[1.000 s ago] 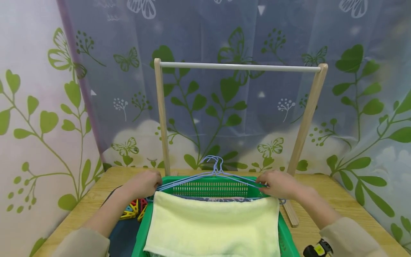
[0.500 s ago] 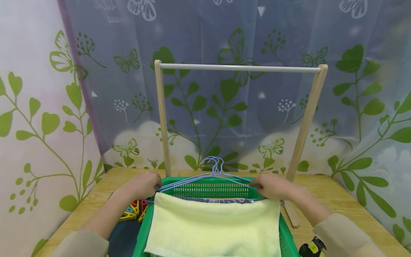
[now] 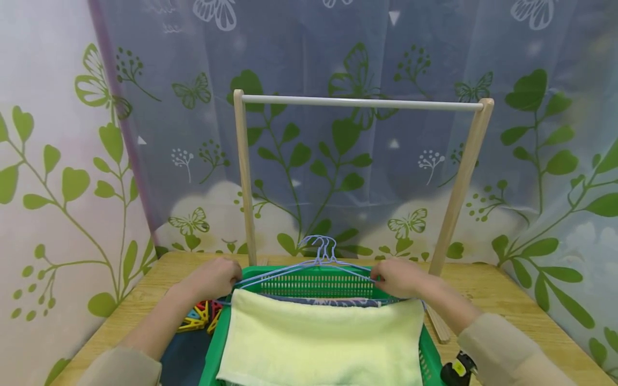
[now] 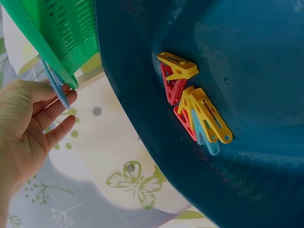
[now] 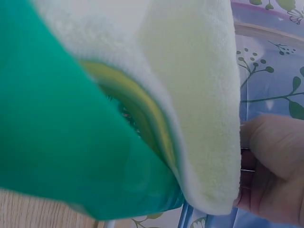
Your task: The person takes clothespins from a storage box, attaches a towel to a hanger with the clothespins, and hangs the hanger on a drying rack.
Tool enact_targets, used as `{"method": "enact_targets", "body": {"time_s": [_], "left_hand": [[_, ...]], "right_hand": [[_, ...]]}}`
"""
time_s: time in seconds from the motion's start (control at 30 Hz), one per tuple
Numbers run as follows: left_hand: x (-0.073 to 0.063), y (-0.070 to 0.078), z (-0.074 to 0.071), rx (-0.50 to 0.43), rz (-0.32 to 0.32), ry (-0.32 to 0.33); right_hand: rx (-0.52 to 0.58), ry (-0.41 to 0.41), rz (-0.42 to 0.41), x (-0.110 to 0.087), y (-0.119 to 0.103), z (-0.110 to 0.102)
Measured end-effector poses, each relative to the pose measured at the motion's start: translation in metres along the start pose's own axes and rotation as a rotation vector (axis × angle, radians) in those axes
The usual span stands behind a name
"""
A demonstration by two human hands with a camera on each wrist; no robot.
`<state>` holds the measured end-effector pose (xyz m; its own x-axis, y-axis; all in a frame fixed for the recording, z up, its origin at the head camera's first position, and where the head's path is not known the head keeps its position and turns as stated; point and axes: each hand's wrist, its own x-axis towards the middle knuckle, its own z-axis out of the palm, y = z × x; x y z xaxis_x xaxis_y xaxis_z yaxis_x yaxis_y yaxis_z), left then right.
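Several light-blue wire hangers [image 3: 321, 261] lie across the green basket [image 3: 215, 343], hooks bunched at the middle. My left hand [image 3: 214, 279] grips their left ends; in the left wrist view, the curled fingers and thumb close round the hanger ends [image 4: 54, 85]. On the other side, my right hand [image 3: 401, 276] pinches a hanger's right arm. A pale-yellow towel [image 3: 323, 338] drapes over the basket in front of the hangers, with dark patterned cloth [image 3: 338, 302] showing behind its upper edge. In the right wrist view, the towel [image 5: 204, 109] partly hides the right fingers.
A wooden rack with a white rod [image 3: 362, 102] stands behind the basket. Left of it, a dark-blue basin [image 4: 247, 71] holds red, yellow and blue clothespins [image 4: 199, 114]. A black-and-yellow object [image 3: 457, 369] lies on the wooden table [image 3: 507, 311] at right.
My right hand has moved left, inward along the hanger arms, and the hanger hooks have spread slightly apart. My left hand has stayed at the left ends.
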<state>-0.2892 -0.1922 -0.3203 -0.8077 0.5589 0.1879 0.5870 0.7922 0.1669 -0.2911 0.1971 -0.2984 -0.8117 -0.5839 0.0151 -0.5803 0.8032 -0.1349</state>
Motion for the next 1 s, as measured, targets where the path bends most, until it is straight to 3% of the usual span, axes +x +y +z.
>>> {"method": "enact_targets", "body": {"time_s": [0.37, 0.6, 0.8, 1.0], "left_hand": [[-0.001, 0.0, -0.005, -0.047, -0.066, -0.027], [-0.001, -0.005, -0.006, -0.075, -0.022, -0.034], [-0.002, -0.005, -0.009, -0.099, 0.009, -0.044], [-0.002, -0.003, -0.009, -0.098, -0.014, -0.062]], "right_hand": [[0.108, 0.062, -0.028, -0.007, 0.007, -0.002], [0.118, 0.139, -0.114, -0.017, 0.017, -0.008], [0.106, 0.2, -0.125, -0.027, 0.022, -0.015], [0.082, 0.26, -0.099, -0.039, 0.027, -0.024]]}}
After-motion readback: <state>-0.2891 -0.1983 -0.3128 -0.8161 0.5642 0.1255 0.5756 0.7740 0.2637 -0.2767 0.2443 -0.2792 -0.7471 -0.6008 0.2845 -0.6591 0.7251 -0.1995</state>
